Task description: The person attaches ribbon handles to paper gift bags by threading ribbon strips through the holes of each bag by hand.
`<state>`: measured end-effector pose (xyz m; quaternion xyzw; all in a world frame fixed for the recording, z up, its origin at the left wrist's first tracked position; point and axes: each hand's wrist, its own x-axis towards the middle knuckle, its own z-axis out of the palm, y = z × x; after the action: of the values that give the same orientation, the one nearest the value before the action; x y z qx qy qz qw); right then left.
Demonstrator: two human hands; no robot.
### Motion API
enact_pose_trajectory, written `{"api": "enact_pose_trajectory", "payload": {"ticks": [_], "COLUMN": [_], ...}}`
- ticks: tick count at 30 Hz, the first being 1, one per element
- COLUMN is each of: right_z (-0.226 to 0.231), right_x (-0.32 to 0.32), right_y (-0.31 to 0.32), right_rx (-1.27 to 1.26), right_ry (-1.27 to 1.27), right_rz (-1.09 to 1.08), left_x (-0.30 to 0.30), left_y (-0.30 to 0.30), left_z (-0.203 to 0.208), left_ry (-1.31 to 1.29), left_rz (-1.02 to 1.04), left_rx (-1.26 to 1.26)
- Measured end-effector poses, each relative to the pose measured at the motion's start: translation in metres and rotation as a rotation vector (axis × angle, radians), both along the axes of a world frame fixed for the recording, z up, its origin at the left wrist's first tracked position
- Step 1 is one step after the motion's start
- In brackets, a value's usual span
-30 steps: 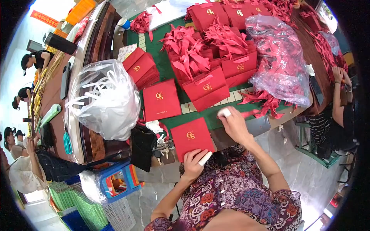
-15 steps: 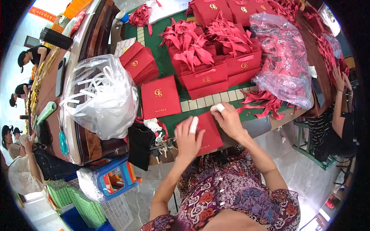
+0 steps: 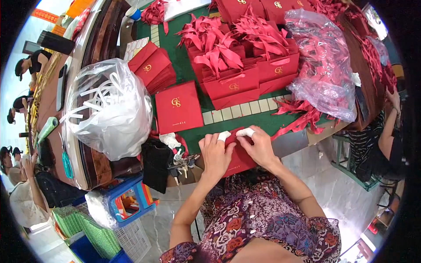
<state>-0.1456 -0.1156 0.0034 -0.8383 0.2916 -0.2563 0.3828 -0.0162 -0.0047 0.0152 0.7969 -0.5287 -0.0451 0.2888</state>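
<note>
Gift bag (image 3: 240,163), a red one, sits at six o'clock from the ribbon-topped bags (image 3: 232,88). Left hand (image 3: 215,154) and right hand (image 3: 258,147) are nearly together on its twelve o'clock end, can't really tell if they're pinching it.

A gold monogram (image 3: 176,102) marks the flat bag (image 3: 188,116) and upright bags (image 3: 232,97). Small print (image 3: 178,124) lines the flat bag's lower edge and the front bag (image 3: 241,160), at the table's (image 3: 169,44) edge. A banner (image 3: 44,16) bears lettering.
</note>
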Motion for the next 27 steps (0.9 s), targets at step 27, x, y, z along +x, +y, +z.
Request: {"api": "enact_pose_trajectory", "payload": {"ticks": [27], "right_z": [0.017], "right_x": [-0.008], "right_y": [0.012], "right_rx": [-0.016], "right_ry": [0.075], "right_rz": [0.044], "left_x": [-0.009], "left_y": [0.004], "left_z": [0.002], "left_ry": [0.285], "left_rz": [0.057], "left_rx": [-0.082]}}
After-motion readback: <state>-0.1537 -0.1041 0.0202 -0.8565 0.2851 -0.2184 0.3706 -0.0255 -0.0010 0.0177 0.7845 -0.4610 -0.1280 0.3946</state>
